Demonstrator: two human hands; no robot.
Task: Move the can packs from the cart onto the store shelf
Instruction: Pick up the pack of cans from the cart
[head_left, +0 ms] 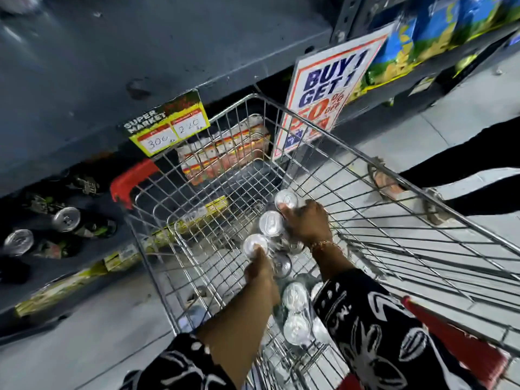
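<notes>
A wire shopping cart (323,153) stands on a pale grey tiled floor (464,114) in a supermarket aisle, its front end drawn up against a dark metal store shelf (168,46). A yellow price tag (168,125) with handwritten figures hangs from the shelf edge just beyond the cart's front rim, and a "Buy 1 Get 1" promotion sign (326,88) leans over the cart's far corner. On the lower shelf level to the left of the cart, dark cans with silver tops (66,219) lie already stocked; boxed goods (225,153) show through the cart's front mesh. Green and blue packets (422,38) fill the shelving past the sign.

Both arms, in black sleeves with a white pattern, reach down into the cart. The left hand (260,273) curls around the near end of a can pack (271,223), fingers closed against the nearest silver lid. The right hand (306,220), a bracelet at the wrist, clamps over the pack's far side, fingers wrapped down between the cans. The pack sits low in the middle of the cart basket; more silver-topped cans (295,313) rest nearer the cart's red handle (455,342).
</notes>
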